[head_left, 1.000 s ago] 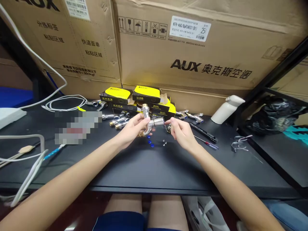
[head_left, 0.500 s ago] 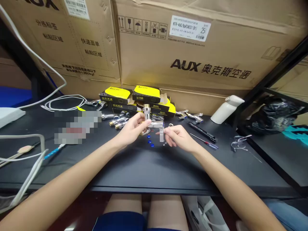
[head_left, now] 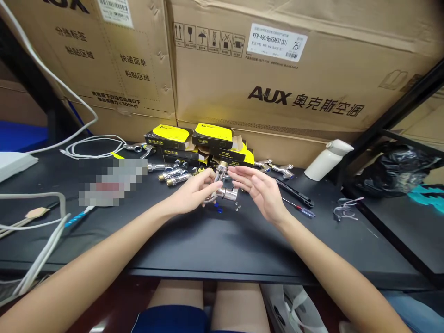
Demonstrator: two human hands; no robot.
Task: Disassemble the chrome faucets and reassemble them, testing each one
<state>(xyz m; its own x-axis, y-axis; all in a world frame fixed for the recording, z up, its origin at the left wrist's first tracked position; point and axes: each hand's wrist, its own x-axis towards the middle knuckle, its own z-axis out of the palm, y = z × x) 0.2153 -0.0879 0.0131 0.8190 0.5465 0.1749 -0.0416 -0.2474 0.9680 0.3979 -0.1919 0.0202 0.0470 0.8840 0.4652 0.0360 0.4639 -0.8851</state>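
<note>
My left hand (head_left: pixel 197 190) is closed around a chrome faucet valve (head_left: pixel 228 193), held tilted above the black desk. Its brass-coloured threaded end points up, and a chrome barrel sticks out to the right. My right hand (head_left: pixel 261 188) is beside the valve, fingers stretched out and close together, the fingertips by the threaded end. I cannot tell whether they touch it. Beneath the valve lie blue caps (head_left: pixel 218 209), partly hidden, and several tiny metal pieces (head_left: pixel 237 206).
Yellow-and-black boxes (head_left: pixel 212 134) are stacked behind my hands. Several chrome valves (head_left: pixel 173 175) lie left of them, others (head_left: pixel 282 170) to the right. A screwdriver (head_left: pixel 305 212), a black long tool (head_left: pixel 294 193) and a white bottle (head_left: pixel 328 159) occupy the right side. Cables (head_left: pixel 93 145) lie left.
The valve has turned in my left hand and shifted slightly right, its barrel now lower. My right hand has left the lever, moved up and opened its fingers.
</note>
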